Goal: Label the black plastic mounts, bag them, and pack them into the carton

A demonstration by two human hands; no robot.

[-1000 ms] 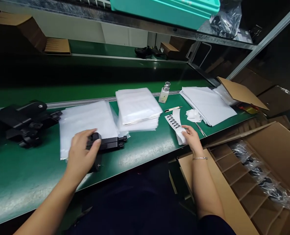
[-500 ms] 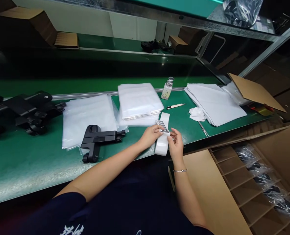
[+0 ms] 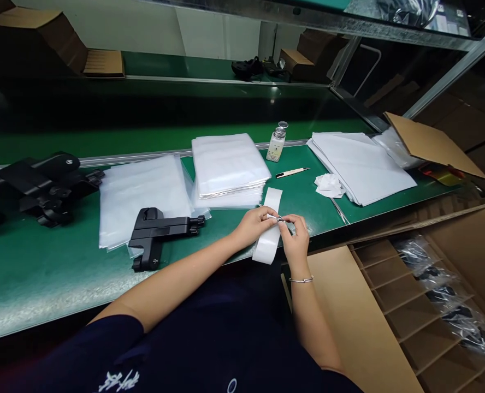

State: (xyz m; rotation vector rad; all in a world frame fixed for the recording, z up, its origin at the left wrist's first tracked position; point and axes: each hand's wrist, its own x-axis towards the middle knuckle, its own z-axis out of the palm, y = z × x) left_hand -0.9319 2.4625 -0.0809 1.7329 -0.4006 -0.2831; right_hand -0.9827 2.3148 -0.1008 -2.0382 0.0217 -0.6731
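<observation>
From my end of the feed I have the green table (image 3: 33, 295) running across the view, with an open carton (image 3: 467, 234) just beyond its front edge on the right. White sheets (image 3: 365, 164) spread near the table's right end, a thick stack of white bags (image 3: 230, 161) sits midway along by the back rail, and flatter clear pouches (image 3: 142, 188) lie beside it on the left. Black assemblies (image 3: 41, 183) crowd the left end. A single black bracket (image 3: 171, 226) rests partly over the pouches' front edge, near the table's front edge. I see my left hand (image 3: 253, 228) and right hand (image 3: 295, 237) close together at the front edge, fingertips pinched on the label strip (image 3: 267, 245); its plain tail reaches back toward the stack, its other end curls at the front edge, and the printed part between the fingers is nearly hidden. Toward the right, I make out a bottle (image 3: 276, 147) near the back rail, crumpled paper (image 3: 329, 185) touching the sheets, then tweezers (image 3: 341, 212) and a pen (image 3: 292, 172).
</observation>
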